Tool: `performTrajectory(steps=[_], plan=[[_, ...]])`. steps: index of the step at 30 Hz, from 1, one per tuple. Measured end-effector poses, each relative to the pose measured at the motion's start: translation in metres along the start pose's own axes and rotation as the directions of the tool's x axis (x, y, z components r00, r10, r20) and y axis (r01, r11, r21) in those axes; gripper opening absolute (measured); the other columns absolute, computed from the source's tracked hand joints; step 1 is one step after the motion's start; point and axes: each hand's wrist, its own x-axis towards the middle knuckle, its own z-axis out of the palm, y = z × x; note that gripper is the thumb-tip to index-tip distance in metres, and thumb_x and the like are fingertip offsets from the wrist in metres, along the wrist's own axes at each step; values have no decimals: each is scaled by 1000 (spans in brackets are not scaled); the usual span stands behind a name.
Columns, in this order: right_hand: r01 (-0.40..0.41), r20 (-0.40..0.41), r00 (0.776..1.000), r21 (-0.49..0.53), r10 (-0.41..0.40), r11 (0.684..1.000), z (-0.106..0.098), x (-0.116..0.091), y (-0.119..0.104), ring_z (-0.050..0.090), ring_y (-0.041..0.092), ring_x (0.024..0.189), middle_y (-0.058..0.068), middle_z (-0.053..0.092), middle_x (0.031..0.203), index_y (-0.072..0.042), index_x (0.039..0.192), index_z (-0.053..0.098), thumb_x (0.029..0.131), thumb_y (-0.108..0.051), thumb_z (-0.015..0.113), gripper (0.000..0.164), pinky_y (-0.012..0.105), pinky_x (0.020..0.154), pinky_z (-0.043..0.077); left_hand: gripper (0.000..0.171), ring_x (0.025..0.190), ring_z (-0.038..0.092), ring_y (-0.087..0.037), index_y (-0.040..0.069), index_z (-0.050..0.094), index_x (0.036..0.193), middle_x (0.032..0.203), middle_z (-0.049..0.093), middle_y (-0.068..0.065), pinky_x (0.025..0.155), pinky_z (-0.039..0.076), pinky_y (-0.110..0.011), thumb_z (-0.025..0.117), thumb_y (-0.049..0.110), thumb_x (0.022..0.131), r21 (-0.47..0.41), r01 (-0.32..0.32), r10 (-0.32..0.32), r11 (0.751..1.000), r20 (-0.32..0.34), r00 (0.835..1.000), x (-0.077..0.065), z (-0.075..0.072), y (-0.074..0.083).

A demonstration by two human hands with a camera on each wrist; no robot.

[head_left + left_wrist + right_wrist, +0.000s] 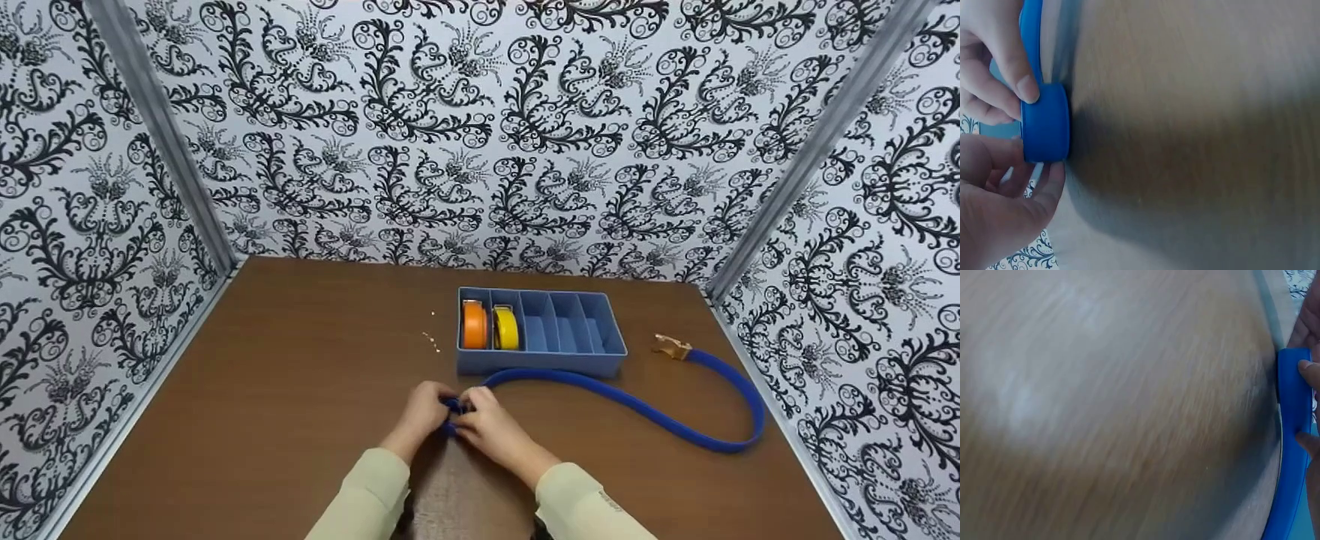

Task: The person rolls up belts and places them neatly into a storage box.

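A long blue belt (637, 405) lies in a curve on the table, its gold buckle (673, 346) at the far right end. Its other end is wound into a small coil (1045, 124), standing on edge. My left hand (426, 409) holds the coil from the left, fingers along its side. From the other side, my right hand (487, 424) pinches the coil where the loose strap runs off. In the right wrist view, fingertips of both hands touch the blue strap (1294, 394). The coil's inner turns are hidden.
Just beyond the hands stands a blue-grey compartment box (540, 364). A coiled orange belt (474, 326) and a coiled yellow belt (507, 330) occupy its two left compartments. Small pale specks (431, 339) mark the brown table (300, 360). Patterned walls (450, 135) enclose the back and sides.
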Motion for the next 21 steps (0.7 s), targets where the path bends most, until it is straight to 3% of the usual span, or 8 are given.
performTrajectory(steps=[4,8,12,14,17,21], plan=[[137,15,990,10,-137,990,-2,-1,-2,55,25,99,10,58,99,-1,82,74,84,-1,72,3,32,89,47,28,87,66,-32,-4,74,90,88,71,-13,79,53,-40,62,-14,68,-8,-90,91,996,49,995,3,1,-5],[215,81,974,-9,-213,977,-7,-2,-4,59,25,103,10,61,101,0,96,74,86,3,67,13,29,91,47,23,85,66,-34,-6,72,92,89,70,-16,77,53,-42,66,-16,72,-106,-180,194,978,140,971,7,-3,-10],[217,135,969,-55,-208,975,-11,-2,-7,62,21,100,9,65,103,-4,104,74,87,2,68,20,26,90,48,23,89,67,-37,-9,70,96,94,70,-19,78,54,-42,63,-19,77,-214,-200,254,956,265,930,13,-11,-18],[189,147,973,-76,-176,979,-11,1,-10,63,19,94,7,66,99,-6,103,75,87,0,68,19,24,85,49,24,91,66,-37,-9,69,98,95,70,-21,79,54,-42,61,-20,78,-230,-188,253,955,299,920,15,-13,-20],[147,151,980,-112,-130,983,-10,7,-13,62,17,86,5,66,91,-9,99,77,86,1,68,18,23,79,50,24,91,65,-38,-9,69,100,96,69,-20,79,53,-44,61,-19,80,-204,-182,237,962,293,926,15,-14,-20],[104,158,984,-173,-77,979,-9,12,-16,62,16,82,2,67,85,-11,91,78,84,1,69,17,24,75,51,25,94,63,-40,-11,67,105,100,68,-23,83,50,-51,64,-15,80,-163,-164,199,973,229,953,7,-11,-18]])
